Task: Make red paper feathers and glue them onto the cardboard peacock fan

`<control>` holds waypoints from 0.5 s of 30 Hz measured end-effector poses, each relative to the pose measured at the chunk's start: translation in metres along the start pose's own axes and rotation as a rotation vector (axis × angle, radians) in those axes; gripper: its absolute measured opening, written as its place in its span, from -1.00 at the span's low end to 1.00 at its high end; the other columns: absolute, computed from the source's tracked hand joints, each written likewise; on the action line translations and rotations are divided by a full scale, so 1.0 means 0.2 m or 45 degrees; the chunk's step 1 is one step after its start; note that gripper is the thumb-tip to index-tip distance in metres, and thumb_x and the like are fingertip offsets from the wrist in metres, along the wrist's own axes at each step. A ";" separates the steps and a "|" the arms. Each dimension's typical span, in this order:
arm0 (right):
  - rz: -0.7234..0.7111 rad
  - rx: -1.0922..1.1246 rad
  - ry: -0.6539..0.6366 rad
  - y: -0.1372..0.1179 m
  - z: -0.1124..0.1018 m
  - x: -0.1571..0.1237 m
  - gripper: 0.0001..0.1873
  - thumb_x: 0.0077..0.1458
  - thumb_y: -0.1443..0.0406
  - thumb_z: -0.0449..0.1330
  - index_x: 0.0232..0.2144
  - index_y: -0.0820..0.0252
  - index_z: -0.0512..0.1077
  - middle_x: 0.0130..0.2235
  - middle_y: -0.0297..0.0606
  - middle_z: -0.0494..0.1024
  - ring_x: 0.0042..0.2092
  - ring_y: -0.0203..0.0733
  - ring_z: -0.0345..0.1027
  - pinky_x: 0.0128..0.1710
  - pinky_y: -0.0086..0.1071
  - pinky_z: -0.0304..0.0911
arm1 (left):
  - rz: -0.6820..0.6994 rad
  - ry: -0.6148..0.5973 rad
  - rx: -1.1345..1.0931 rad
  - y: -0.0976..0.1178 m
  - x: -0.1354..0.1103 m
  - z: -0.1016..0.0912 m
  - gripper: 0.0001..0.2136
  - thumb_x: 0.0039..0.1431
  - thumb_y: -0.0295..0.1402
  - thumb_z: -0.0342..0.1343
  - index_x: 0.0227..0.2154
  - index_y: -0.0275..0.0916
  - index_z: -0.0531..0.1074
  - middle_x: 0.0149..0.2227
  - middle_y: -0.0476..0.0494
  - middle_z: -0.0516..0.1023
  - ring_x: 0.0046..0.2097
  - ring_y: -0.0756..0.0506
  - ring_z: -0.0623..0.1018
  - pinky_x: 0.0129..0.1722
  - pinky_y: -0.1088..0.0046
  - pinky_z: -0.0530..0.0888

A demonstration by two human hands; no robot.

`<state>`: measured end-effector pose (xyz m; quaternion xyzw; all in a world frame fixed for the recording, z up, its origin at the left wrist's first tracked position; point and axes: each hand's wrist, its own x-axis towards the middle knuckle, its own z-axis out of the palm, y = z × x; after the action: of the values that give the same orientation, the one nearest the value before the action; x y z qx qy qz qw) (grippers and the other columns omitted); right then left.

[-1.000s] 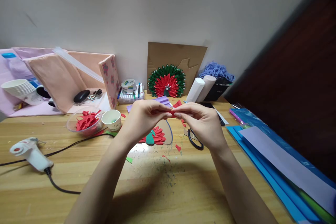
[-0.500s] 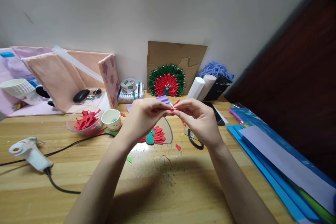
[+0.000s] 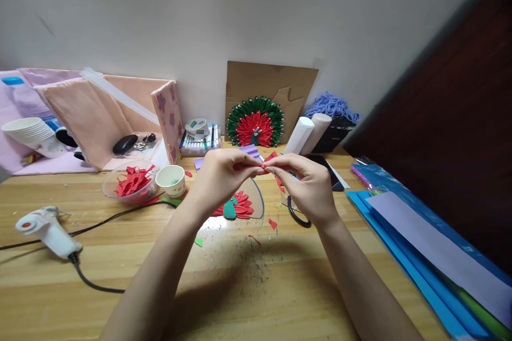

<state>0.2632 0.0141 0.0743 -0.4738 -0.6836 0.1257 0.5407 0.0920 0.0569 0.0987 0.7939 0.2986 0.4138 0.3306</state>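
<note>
My left hand (image 3: pixel 230 173) and my right hand (image 3: pixel 306 178) meet fingertip to fingertip above the table. Between them they pinch a small red strip (image 3: pixel 264 167), paper or cloth, mostly covered by the fingers. Behind and below my left hand lies a rounded cardboard piece (image 3: pixel 258 201) with a blue edge line. It carries red petal-like strips (image 3: pixel 245 206) and a green bird-body shape (image 3: pixel 229 208). Partly under my right hand are scissors with a black handle (image 3: pixel 296 216). Red scraps (image 3: pixel 272 224) lie on the table in front.
A clear bowl of red strips (image 3: pixel 134 181) and a paper cup (image 3: pixel 171 180) stand left. A white glue gun (image 3: pixel 50 232) with its cord lies nearer. A finished red-green peacock (image 3: pixel 256 122) on cardboard leans at the wall. Blue sheets (image 3: pixel 400 256) lie right.
The fingertips have drawn slightly closer together on the red strip, and the right fingers have shifted a little. The whole view has moved slightly; the other things stay in place.
</note>
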 end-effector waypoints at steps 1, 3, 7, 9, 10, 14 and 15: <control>-0.011 -0.013 -0.002 0.00 0.00 0.00 -0.92 0.09 0.30 0.20 -0.37 0.14 0.51 -0.35 -0.28 0.57 -0.30 -0.21 0.44 -0.24 -0.31 0.34 | 0.001 -0.001 0.002 0.00 0.00 0.00 -0.90 0.04 -0.38 0.21 -0.42 -0.31 0.56 -0.42 -0.15 0.62 -0.38 -0.06 0.58 -0.34 0.44 0.53; -0.036 -0.032 -0.020 0.00 0.00 0.00 -0.92 0.10 0.30 0.19 -0.37 0.16 0.49 -0.34 -0.28 0.57 -0.29 -0.22 0.43 -0.24 -0.32 0.34 | 0.005 -0.003 0.014 0.00 0.00 -0.01 -0.90 0.05 -0.38 0.21 -0.41 -0.30 0.57 -0.41 -0.16 0.62 -0.37 -0.06 0.58 -0.34 0.44 0.53; -0.078 -0.086 -0.069 -0.01 0.01 0.01 -0.92 0.13 0.30 0.16 -0.35 0.16 0.45 -0.34 -0.28 0.54 -0.29 -0.23 0.40 -0.24 -0.33 0.31 | 0.011 -0.013 0.039 0.01 0.00 -0.02 -0.89 0.07 -0.38 0.19 -0.40 -0.30 0.56 -0.41 -0.16 0.61 -0.37 -0.06 0.58 -0.33 0.45 0.53; -0.072 -0.108 -0.081 -0.01 0.01 0.01 -0.92 0.14 0.29 0.15 -0.35 0.16 0.44 -0.35 -0.29 0.53 -0.31 -0.24 0.39 -0.25 -0.34 0.29 | 0.017 -0.030 0.041 0.01 0.00 -0.03 -0.88 0.09 -0.37 0.17 -0.39 -0.31 0.56 -0.40 -0.16 0.61 -0.36 -0.06 0.58 -0.31 0.45 0.52; -0.058 -0.108 -0.085 -0.01 0.01 0.01 -0.91 0.14 0.28 0.15 -0.35 0.16 0.44 -0.35 -0.29 0.53 -0.31 -0.24 0.38 -0.26 -0.34 0.28 | 0.021 -0.042 0.046 0.01 0.00 -0.03 -0.88 0.10 -0.38 0.15 -0.38 -0.31 0.55 -0.39 -0.16 0.61 -0.35 -0.05 0.57 -0.30 0.45 0.52; 0.071 -0.018 -0.102 0.00 0.01 0.00 -0.89 0.14 0.26 0.14 -0.35 0.16 0.44 -0.34 -0.28 0.53 -0.28 -0.22 0.40 -0.24 -0.33 0.28 | 0.042 -0.076 0.124 0.01 0.00 -0.05 -0.88 0.13 -0.39 0.12 -0.39 -0.29 0.53 -0.40 -0.14 0.60 -0.36 -0.02 0.55 -0.33 0.49 0.49; 0.111 0.018 -0.107 0.00 0.02 0.00 -0.88 0.14 0.25 0.14 -0.36 0.17 0.44 -0.34 -0.29 0.52 -0.28 -0.22 0.40 -0.24 -0.33 0.28 | 0.046 -0.075 0.155 0.01 0.00 -0.05 -0.88 0.14 -0.38 0.12 -0.41 -0.29 0.53 -0.41 -0.13 0.59 -0.38 -0.01 0.54 -0.36 0.50 0.47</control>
<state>0.2604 0.0156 0.0737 -0.4934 -0.6836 0.1738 0.5090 0.0832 0.0583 0.1039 0.8297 0.2987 0.3772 0.2829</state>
